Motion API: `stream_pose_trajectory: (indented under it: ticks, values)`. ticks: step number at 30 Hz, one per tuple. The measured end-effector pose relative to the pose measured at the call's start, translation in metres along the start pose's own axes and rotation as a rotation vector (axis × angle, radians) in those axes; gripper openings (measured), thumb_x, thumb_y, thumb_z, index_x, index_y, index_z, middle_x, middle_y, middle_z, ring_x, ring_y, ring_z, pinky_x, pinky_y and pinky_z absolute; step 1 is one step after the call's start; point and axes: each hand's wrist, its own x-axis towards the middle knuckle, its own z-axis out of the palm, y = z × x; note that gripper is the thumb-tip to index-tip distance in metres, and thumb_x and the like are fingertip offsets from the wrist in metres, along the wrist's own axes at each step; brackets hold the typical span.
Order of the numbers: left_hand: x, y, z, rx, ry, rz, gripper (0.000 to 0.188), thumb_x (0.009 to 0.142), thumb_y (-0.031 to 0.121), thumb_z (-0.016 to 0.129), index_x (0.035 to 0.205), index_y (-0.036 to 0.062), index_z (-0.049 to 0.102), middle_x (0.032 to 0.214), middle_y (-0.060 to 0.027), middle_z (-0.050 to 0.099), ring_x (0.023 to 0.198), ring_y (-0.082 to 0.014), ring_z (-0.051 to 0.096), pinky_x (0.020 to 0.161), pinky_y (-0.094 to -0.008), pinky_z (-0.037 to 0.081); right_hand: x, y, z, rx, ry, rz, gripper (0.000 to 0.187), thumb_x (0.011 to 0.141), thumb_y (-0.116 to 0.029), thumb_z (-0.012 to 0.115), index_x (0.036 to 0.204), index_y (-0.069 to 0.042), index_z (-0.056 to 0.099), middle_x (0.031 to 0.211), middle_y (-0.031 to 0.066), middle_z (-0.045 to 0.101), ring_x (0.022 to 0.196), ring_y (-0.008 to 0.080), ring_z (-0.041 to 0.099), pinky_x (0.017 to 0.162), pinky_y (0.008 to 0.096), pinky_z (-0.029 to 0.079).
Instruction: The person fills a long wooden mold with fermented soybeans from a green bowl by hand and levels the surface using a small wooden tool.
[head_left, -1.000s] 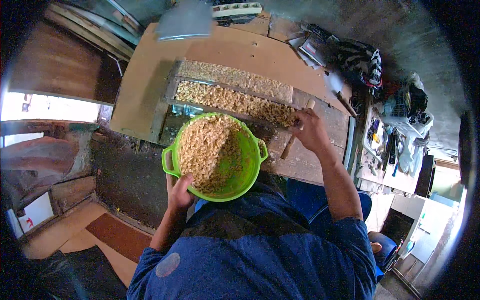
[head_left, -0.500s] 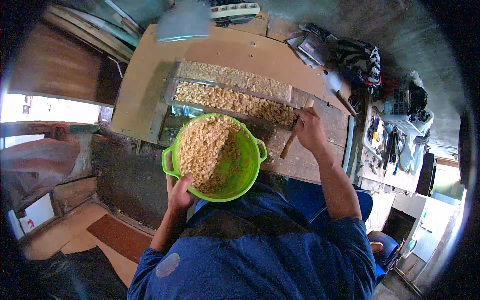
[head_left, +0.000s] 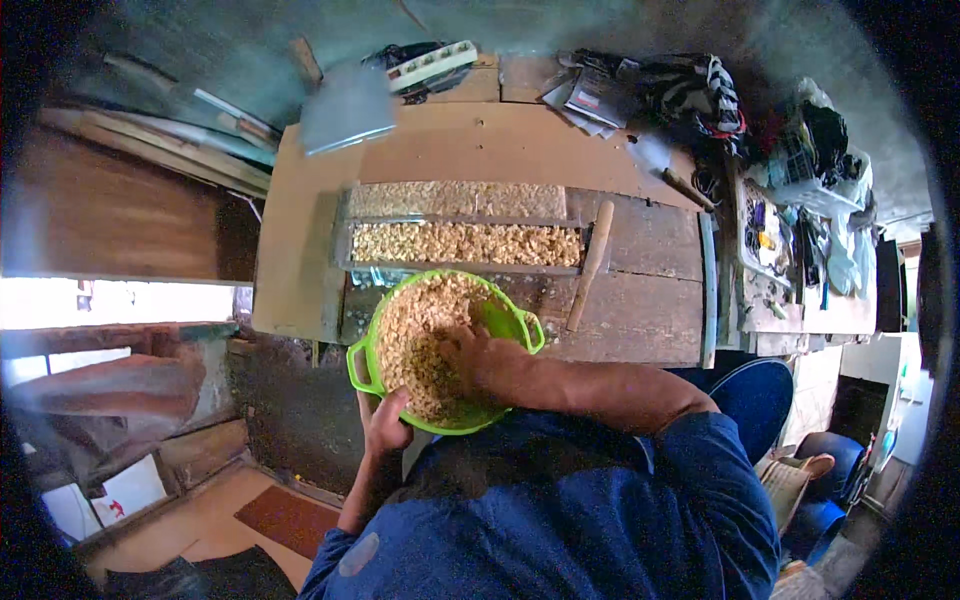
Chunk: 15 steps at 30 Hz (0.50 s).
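Observation:
My left hand (head_left: 388, 425) grips the near left side of a green two-handled bowl (head_left: 517, 322), thumb over the rim. A pale, flaky, oat-like mixture (head_left: 405, 325) fills much of the bowl, piled toward its left. My right hand (head_left: 482, 362) reaches into the bowl, its fingers sunk in or hidden against the mixture. Beyond the bowl, a long narrow mould (head_left: 342, 248) on the table holds a strip of the same mixture (head_left: 465, 243). Behind that strip lies a paler, flat strip (head_left: 455, 200). A wooden stick (head_left: 591, 265) rests across the mould's right end, touched by neither hand.
The wooden worktable (head_left: 650, 310) has a brown board (head_left: 420, 145) at its back. A clear plastic sheet (head_left: 348, 110), a white power strip (head_left: 432, 66) and papers (head_left: 595, 100) lie along the far edge. At right stand a tool-filled tray (head_left: 765, 235) and a white basket (head_left: 815, 190).
My right hand has left the wooden stick on the table and moved left into the bowl. The left hand still holds the bowl. The whole view has turned slightly.

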Motion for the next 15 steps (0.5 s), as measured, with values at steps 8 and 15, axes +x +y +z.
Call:
stream_pose_trajectory:
  ticks: [8,15]
  values:
    - [0.001,0.002,0.005,0.050,0.008,-0.037,0.082,0.076,0.010,0.059,0.150,0.0052,0.023,0.140,-0.0165,0.046,0.122,-0.0310,0.053,0.100,-0.0424,0.047,-0.002,0.018,-0.010,0.222,-0.189,-0.041,0.039,0.090,-0.022,0.056,0.128,-0.015,0.057,0.105,0.0197,0.068,0.101,0.0341,0.068,0.078,0.0475,0.057]
    - [-0.009,0.003,0.015,0.049,0.010,0.077,0.073,0.081,0.008,0.060,0.147,0.0033,0.028,0.142,-0.0175,0.044,0.128,-0.0310,0.049,0.105,-0.0418,0.043,-0.019,0.074,-0.076,0.538,0.689,0.126,0.020,0.087,-0.016,0.065,0.102,-0.004,0.067,0.099,0.0182,0.068,0.092,0.0358,0.067,0.078,0.0395,0.053]
